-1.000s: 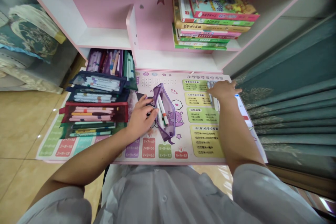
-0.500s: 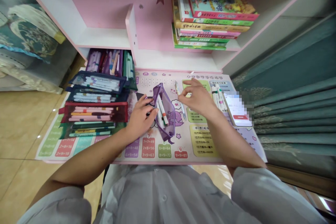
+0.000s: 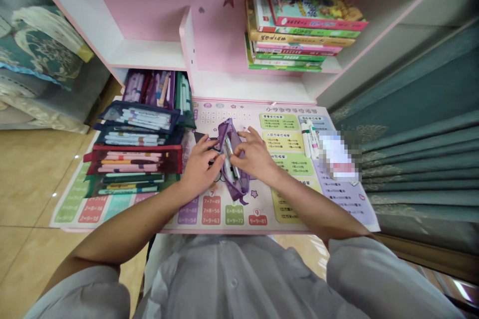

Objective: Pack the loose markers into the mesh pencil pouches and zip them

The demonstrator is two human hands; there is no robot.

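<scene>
A purple mesh pencil pouch (image 3: 245,182) lies unzipped in the middle of the desk, with several pens inside. My left hand (image 3: 204,165) pinches its left edge and keeps the mouth spread. Over the opening, my right hand (image 3: 255,154) grips a slim pen (image 3: 229,146) between thumb and fingers. That pen lies lengthwise within the pouch among white markers (image 3: 232,167), its middle partly covered by my fingertips.
Filled mesh pouches in navy, red (image 3: 175,159) and green are stacked at the left. White markers (image 3: 310,139) lie at the right beside a blurred phone (image 3: 337,154). Books (image 3: 299,40) are piled on the pink shelf behind; a small white piece (image 3: 274,104) lies near the desk's back edge.
My right hand has moved left from the desk to the pouch, taking the slim pen from beside it into the opening. My left hand has stayed in place.
</scene>
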